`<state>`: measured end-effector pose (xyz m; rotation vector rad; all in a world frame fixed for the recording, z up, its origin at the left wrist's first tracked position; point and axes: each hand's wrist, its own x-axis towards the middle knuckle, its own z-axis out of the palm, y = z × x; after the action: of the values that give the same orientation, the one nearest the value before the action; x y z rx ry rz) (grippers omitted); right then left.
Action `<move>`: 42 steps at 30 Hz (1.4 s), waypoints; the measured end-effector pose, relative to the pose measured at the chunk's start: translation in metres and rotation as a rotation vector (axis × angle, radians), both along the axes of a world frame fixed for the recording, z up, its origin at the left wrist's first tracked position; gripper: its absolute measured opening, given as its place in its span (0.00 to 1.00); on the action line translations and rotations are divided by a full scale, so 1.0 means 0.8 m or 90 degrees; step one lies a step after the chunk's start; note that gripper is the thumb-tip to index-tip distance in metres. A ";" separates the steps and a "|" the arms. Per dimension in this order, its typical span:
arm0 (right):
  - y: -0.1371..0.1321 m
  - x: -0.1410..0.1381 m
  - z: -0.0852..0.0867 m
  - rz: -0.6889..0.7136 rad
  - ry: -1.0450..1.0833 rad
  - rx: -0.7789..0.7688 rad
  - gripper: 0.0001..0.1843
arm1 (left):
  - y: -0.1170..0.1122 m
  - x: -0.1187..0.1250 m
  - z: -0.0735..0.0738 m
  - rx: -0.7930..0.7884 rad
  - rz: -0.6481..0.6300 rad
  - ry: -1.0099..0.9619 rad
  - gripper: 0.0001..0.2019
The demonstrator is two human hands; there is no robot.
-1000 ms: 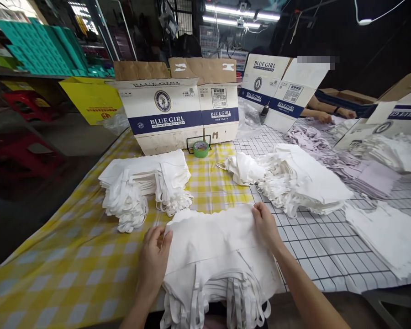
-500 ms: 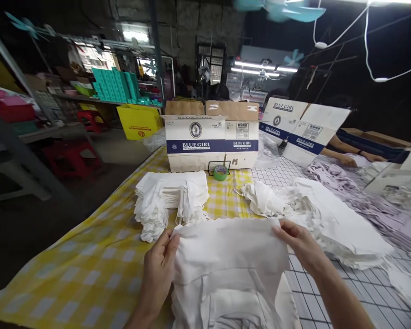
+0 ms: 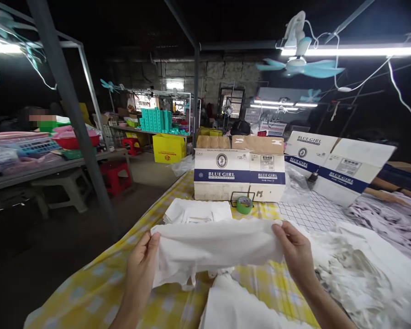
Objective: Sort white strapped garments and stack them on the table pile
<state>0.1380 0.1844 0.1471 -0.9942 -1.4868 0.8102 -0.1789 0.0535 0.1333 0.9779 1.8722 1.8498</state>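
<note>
Fabric piece (image 3: 215,246), pinched at nine o'clock by left hand (image 3: 140,267) and three by right hand (image 3: 296,253), best held evenly taut.

bare checked cloth (image 3: 99,288) left; box (image 3: 239,175) ahead

My left hand (image 3: 140,262) at seven o'clock and right hand (image 3: 294,251) at four o'clock, both held up, fingertips pinched closed.
</note>
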 end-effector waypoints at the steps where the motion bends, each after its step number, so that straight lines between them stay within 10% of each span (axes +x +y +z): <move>1: 0.003 -0.010 -0.005 -0.007 0.002 0.002 0.15 | 0.000 -0.010 -0.002 -0.005 0.014 0.012 0.22; 6: 0.033 -0.055 -0.015 -0.006 -0.003 0.007 0.14 | 0.026 -0.074 0.004 -0.045 0.045 0.156 0.18; 11: 0.120 -0.117 -0.024 -0.011 -0.113 0.026 0.20 | 0.139 -0.149 0.016 -0.117 0.055 0.353 0.18; 17: 0.225 -0.188 -0.094 -0.049 -0.271 -0.069 0.14 | 0.256 -0.169 -0.045 -0.228 -0.013 0.362 0.12; 23: 0.259 -0.194 -0.140 -0.086 -0.373 -0.084 0.08 | 0.276 -0.185 -0.094 -0.261 -0.045 0.397 0.15; 42: 0.262 -0.201 -0.123 -0.132 -0.552 -0.045 0.13 | 0.303 -0.194 -0.085 -0.348 -0.117 0.546 0.14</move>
<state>-0.0225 0.3944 0.0486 -1.6432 -2.0261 0.2680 -0.3344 0.2957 0.0657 1.7958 2.4148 0.7361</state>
